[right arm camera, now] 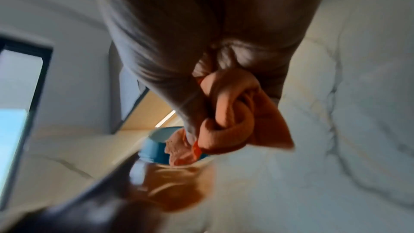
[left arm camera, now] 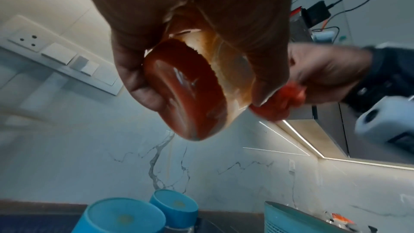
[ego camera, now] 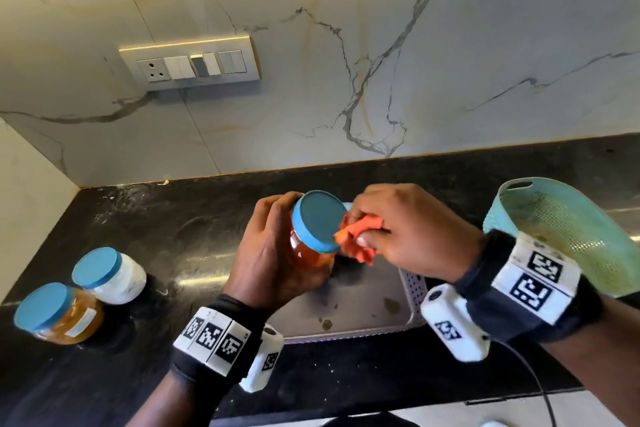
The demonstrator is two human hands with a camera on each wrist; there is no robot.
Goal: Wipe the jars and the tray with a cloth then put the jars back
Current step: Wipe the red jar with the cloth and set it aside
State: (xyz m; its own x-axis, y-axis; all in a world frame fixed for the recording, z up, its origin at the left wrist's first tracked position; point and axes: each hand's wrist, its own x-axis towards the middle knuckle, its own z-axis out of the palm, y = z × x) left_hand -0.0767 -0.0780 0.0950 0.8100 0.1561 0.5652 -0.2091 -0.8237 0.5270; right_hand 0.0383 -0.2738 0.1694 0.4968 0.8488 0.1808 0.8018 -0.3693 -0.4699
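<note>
Above the grey plastic tray [ego camera: 363, 308] near the counter's front edge: left hand [ego camera: 273, 253] wrapped around amber-filled clear jar with blue lid [ego camera: 317, 236], right hand [ego camera: 408, 236] bunching orange cloth [ego camera: 356, 239] against lid rim. Best turned steadily against firm cloth pressure. Jar base visible only from left wrist.

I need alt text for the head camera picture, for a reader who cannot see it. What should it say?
A left hand grips a jar of orange contents by its body while the right hand presses a bunched orange cloth against the rim of its blue lid, above a grey tray. Two more blue-lidded jars stand on the black counter to the left.
</note>
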